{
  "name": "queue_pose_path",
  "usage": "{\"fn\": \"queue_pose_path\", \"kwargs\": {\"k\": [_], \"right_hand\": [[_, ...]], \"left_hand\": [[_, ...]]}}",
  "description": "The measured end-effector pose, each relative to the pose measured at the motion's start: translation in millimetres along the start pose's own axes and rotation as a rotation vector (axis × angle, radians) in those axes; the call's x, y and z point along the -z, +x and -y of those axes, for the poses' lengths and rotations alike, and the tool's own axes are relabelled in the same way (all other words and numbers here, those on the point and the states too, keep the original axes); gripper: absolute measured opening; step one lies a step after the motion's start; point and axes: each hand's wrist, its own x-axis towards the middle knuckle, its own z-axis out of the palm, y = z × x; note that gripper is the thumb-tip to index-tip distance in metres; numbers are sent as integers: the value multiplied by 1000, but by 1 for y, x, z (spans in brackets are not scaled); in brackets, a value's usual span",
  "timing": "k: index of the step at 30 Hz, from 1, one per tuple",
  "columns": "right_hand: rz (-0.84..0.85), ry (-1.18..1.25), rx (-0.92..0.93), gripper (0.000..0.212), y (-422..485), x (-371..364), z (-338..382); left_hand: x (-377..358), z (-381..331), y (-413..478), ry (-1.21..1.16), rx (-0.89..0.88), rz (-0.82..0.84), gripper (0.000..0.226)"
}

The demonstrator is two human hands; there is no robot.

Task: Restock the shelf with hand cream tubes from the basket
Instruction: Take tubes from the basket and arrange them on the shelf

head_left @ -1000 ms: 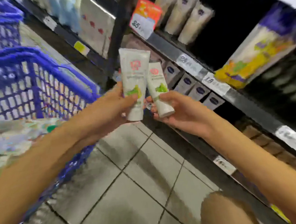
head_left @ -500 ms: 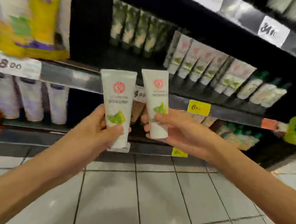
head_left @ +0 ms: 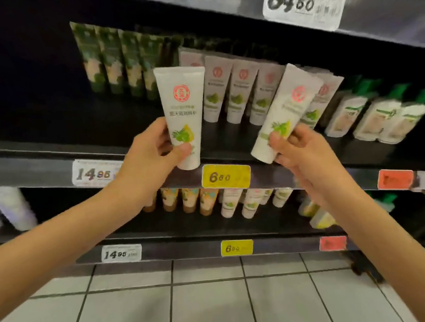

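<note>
Left grip (head_left: pixel 150 156) holds upright tube (head_left: pixel 182 105), right grip (head_left: pixel 304 154) tilted tube (head_left: pixel 288 105), shelf (head_left: pixel 31 169) stocked

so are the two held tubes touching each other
Apart. Head view shows shelved tubes through the gap between the upright hand cream tube and the tilted hand cream tube.

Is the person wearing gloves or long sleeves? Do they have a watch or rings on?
No gloves. The left hand and the right hand are both bare, and so are the fingers. No sleeves show either: the left forearm and the right forearm are uncovered right to the picture's edge. I can see no watch, bracelet or ring on either side.
</note>
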Motion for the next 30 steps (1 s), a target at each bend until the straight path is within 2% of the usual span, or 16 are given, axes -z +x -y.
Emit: {"fn": "queue_pose_path", "kwargs": {"k": [2,5,9,17,22,26,30], "right_hand": [[-94,-155,102,27,18,20,-4],[-135,-246,172,29,41,33,-10],[-104,-244,161,32,65,27,-20],[-64,-430,151,44,80,23,-36],[-248,-560,281,48,67,23,-36],[-229,-684,209,39,72,15,-33],[-242,-710,117,38,85,4,-30]], "left_hand": [[-14,5,13,26,-1,-32,34],[-28,8,31,65,-4,-31,38],[-39,9,46,89,35,-39,45],[-64,17,76,189,96,-12,44],[-83,21,86,235,131,-99,45],[-90,21,89,355,130,-143,50],[-103,18,101,455,105,-174,47]]}}
